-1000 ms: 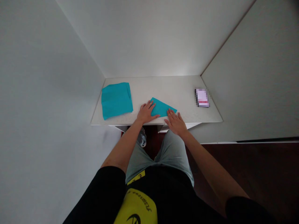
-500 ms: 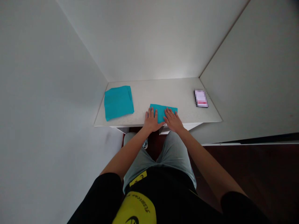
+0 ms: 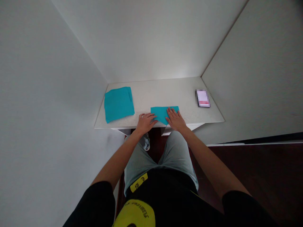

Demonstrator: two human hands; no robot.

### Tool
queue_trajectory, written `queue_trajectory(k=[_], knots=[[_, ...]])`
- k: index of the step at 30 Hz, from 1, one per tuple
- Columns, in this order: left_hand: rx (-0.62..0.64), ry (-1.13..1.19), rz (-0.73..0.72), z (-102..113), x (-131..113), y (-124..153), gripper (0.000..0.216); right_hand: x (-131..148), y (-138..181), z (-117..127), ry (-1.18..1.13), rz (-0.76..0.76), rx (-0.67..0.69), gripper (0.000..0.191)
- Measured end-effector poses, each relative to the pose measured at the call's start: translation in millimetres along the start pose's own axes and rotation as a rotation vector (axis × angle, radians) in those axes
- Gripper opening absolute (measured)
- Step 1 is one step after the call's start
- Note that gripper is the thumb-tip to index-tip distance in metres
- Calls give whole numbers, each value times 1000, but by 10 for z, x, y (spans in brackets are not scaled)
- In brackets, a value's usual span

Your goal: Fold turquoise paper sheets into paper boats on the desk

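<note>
A small folded teal paper [image 3: 161, 113] lies near the front edge of the white table [image 3: 165, 91]. My left hand [image 3: 145, 121] rests at its lower left corner, fingers curled and pointing right, touching the paper's edge. On the paper's right half my right hand [image 3: 175, 119] lies flat with its fingers stretched out. A larger teal sheet [image 3: 118, 103] lies flat at the table's left side, away from both hands.
A small blurred pink and white object [image 3: 203, 98] sits at the table's right side. White walls close the table in at left, back and right. Dark wooden floor shows to the right, and my knees are under the table's front edge.
The paper went from a slanted triangular shape to a short flat strip. My left hand slid from on top of it to its lower left corner; my right hand moved onto it.
</note>
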State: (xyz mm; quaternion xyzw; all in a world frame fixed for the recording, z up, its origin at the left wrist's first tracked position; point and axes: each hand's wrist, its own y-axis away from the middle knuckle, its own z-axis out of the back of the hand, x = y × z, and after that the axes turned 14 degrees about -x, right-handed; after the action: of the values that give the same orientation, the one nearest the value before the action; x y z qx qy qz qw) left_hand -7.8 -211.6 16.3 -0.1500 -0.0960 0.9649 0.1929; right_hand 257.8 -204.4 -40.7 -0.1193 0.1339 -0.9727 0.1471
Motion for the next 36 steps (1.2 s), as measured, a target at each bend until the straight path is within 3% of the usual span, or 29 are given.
queue_trajectory(k=[7,14,19,30,36], knots=[[-128,-79,152,-69,-397,-352,73,0,-42,58,-11,-11,51,71],[-84,-45,116,-447,-661,-269,53,24,-42,91,-11,-21,55,69],[-52,-27,18,-583,-646,-169,66,41,-22,78,-5,-25,26,68],[-55,-59,18,-513,-420,-286,75,-10,4,-11,-35,-9,-35,69],[-16,-58,23,-448,-344,-276,101,-57,-1,-25,-20,23,-29,68]])
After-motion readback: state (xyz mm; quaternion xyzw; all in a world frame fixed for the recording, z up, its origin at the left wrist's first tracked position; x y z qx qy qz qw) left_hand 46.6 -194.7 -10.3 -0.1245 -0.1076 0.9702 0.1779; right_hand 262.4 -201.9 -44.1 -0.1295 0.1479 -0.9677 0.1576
